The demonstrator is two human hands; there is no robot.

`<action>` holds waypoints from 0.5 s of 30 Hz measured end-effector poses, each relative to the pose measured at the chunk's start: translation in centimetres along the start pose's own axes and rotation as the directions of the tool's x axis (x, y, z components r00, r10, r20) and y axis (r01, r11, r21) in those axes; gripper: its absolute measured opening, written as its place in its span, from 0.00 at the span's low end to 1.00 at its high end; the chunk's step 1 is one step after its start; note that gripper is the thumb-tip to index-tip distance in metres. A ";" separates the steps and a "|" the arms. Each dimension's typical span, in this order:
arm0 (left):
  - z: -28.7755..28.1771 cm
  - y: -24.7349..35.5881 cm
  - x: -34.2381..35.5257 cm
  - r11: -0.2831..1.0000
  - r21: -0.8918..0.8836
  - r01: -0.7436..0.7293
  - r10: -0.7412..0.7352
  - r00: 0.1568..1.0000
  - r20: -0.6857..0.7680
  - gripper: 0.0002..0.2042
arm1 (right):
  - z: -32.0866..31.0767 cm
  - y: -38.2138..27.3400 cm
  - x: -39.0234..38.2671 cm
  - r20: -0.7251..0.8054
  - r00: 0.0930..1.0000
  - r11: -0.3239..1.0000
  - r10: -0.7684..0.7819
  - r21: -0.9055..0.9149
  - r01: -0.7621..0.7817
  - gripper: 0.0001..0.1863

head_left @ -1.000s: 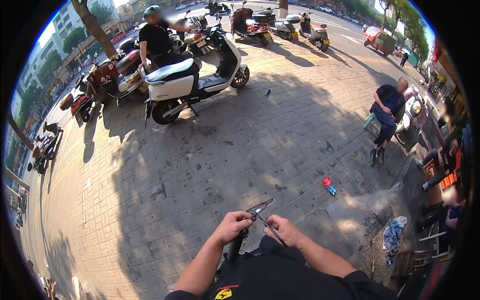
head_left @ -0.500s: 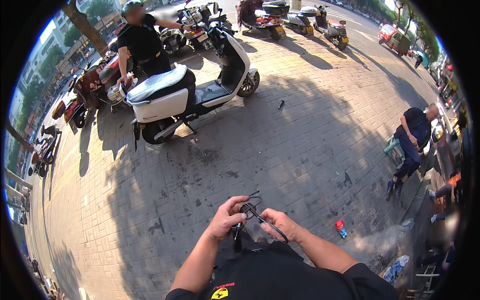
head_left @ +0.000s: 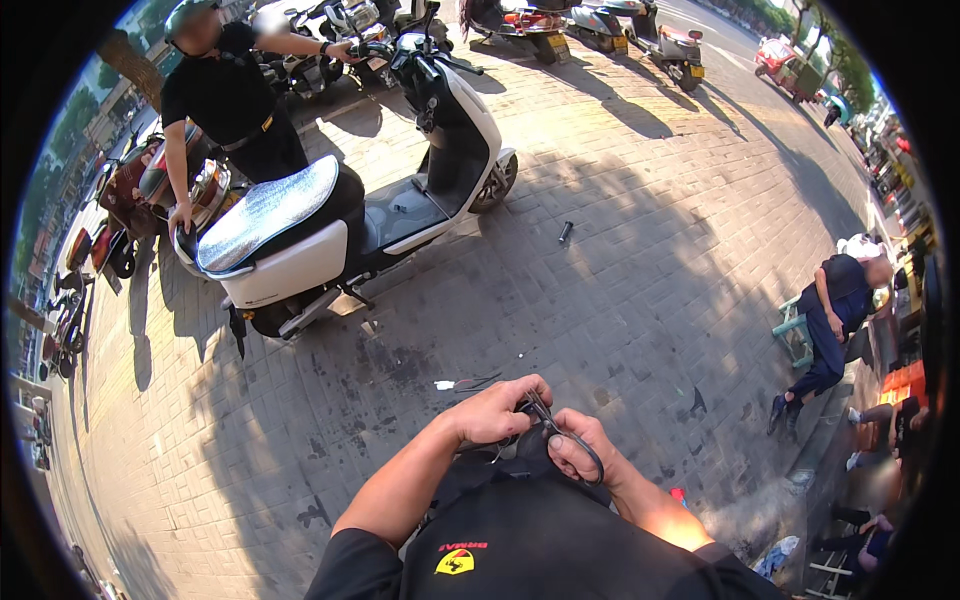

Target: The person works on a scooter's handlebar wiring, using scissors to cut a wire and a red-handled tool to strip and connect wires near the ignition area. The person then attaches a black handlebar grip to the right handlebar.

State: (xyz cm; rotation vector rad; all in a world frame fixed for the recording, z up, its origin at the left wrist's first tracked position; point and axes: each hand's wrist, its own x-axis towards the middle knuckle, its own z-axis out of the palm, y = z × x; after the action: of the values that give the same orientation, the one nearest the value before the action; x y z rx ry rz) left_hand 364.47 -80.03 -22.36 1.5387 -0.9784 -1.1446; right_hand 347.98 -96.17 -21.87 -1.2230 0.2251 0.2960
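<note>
My right hand (head_left: 583,447) is closed around a pair of scissors (head_left: 599,462) with a dark curved handle; the metal blades point up toward my left hand (head_left: 503,408). My left fingers are bent and pinched around a thin dark cable (head_left: 517,419), right beside the blades. Beyond my left wrist shows a white plug (head_left: 445,385) with thin red and black wires; whether it joins the held cable I cannot tell. Both hands are close together in front of my black shirt (head_left: 540,530). The exact cable strands between my fingers are partly hidden.
A white scooter (head_left: 290,262) with a silvery seat cover stands ahead left, held by a helmeted person (head_left: 235,105). A small dark cylinder (head_left: 566,232) lies on the paving. Someone sits on a green stool (head_left: 793,332) at right. More scooters (head_left: 665,45) are parked behind.
My hands have shifted slightly right and up, and the scissor blades now sit at my left fingers. The white plug has come into view. The scooter appears closer and farther left.
</note>
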 end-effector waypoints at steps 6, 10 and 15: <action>-9.0 -1.5 7.7 0.939 -0.340 -0.043 0.001 0.993 -0.121 0.18 | -5.8 -2.7 12.0 -0.196 0.956 0.975 -0.219 -0.091 0.205 0.07; -14.9 -0.8 12.9 0.790 -0.613 0.018 -0.035 0.999 -0.016 0.20 | -12.8 -6.8 20.9 -0.303 0.866 0.896 -0.399 -0.331 0.297 0.17; -20.2 1.6 20.3 0.772 -0.634 0.049 -0.027 0.999 0.045 0.21 | -18.6 -11.8 27.7 0.099 0.993 0.958 -0.069 -0.270 0.093 0.08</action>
State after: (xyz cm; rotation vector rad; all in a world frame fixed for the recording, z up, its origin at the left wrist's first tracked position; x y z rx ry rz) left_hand 388.86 -95.11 -22.82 0.9852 -0.4869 -1.3564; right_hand 377.81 -114.57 -26.45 -1.4862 0.0573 0.3167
